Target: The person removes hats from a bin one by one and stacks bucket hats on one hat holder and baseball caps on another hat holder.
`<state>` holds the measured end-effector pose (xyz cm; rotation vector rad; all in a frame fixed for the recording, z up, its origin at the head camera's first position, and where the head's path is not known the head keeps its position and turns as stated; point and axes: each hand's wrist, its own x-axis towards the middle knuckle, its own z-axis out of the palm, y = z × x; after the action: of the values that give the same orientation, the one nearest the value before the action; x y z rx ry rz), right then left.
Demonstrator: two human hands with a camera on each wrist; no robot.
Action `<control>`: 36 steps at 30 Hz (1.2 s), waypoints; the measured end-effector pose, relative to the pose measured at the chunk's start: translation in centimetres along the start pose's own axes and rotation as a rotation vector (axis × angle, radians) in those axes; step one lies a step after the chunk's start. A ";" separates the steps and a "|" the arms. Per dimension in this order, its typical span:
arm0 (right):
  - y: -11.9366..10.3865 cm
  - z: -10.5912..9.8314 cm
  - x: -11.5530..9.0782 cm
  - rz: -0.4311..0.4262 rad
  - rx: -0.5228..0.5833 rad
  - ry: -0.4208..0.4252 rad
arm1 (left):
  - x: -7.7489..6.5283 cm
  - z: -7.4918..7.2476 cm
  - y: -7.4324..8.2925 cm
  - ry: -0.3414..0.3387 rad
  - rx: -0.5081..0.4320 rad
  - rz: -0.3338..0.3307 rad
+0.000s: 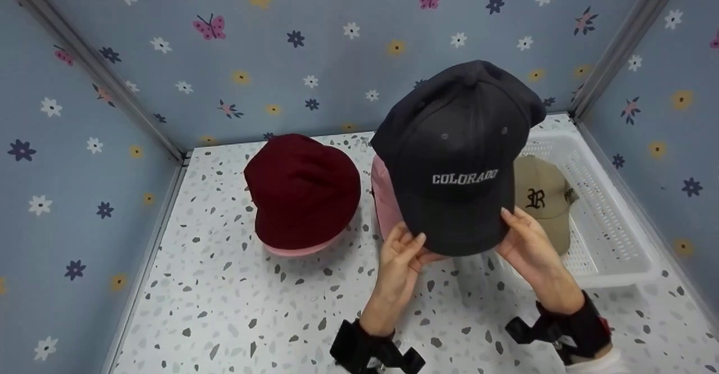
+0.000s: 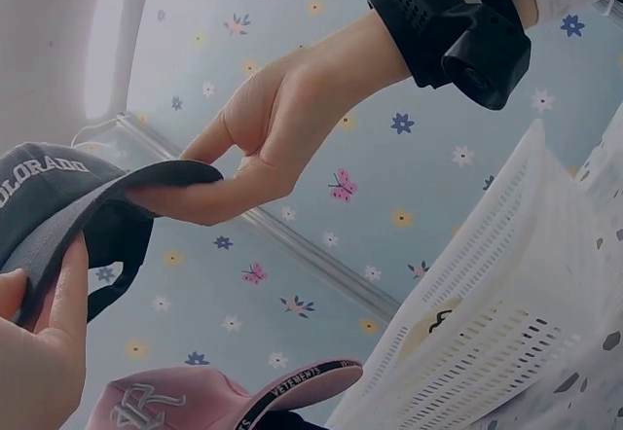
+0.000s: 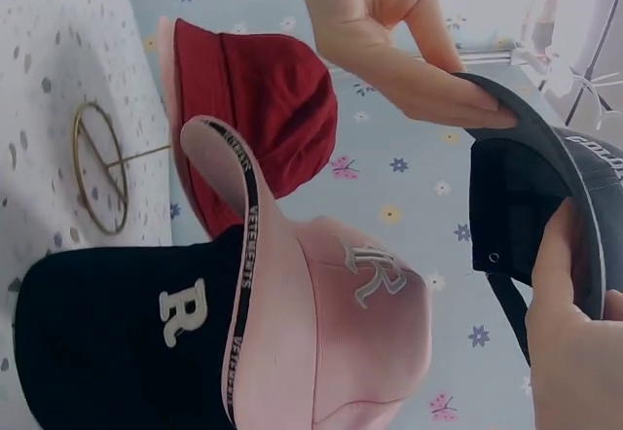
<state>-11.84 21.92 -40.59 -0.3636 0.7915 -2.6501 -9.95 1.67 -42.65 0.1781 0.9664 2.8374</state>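
A dark cap (image 1: 466,138) lettered COLORADO is held up to the left of the basket (image 1: 609,277), with its brim toward the person and its crown away. The left hand (image 1: 399,261) pinches the brim's left edge between thumb and fingers; the right hand (image 1: 531,245) pinches its right edge, just beside the basket's near-left part. Below the dark cap, also left of the basket, is a pink cap (image 3: 360,313) with VETEMENTS along its brim edge; the right wrist view shows a gap between the two. Directly under the pink cap is a black cap (image 3: 117,333) bearing a white R. Farther left of the basket is a maroon hat (image 1: 306,194) with a pink underside, and beneath it show the rod and ring of a stand (image 3: 141,156). Inside the basket lies a tan cap (image 1: 545,194) with dark lettering. The basket rests on a speckled table (image 1: 224,295).
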 end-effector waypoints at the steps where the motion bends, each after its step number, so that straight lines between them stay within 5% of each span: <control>1: 0.1 -0.1 0.0 0.001 0.026 -0.021 | 0.0 0.0 0.0 -0.005 0.002 0.003; 7: 0.3 -0.4 0.1 -0.008 0.100 -0.084 | 0.0 -0.2 0.4 -0.023 0.037 -0.008; 11: 0.3 -0.5 0.1 -0.009 0.109 -0.090 | 0.6 -0.4 1.6 0.027 0.049 -0.043; 22: -0.1 -0.7 -0.2 -0.009 0.087 -0.098 | 5.0 -0.7 6.9 0.109 -0.008 -0.064; 29: -0.2 -0.8 -0.4 0.008 0.069 -0.090 | 7.7 -0.5 9.4 0.096 -0.106 -0.217; 36: -0.2 -0.9 -0.4 0.013 0.053 -0.088 | 9.4 -0.2 10.4 0.138 -0.047 -0.353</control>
<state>-11.88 22.69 -41.25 -0.4568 0.6925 -2.6176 -20.19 -5.02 -35.75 -0.1795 0.8564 2.5679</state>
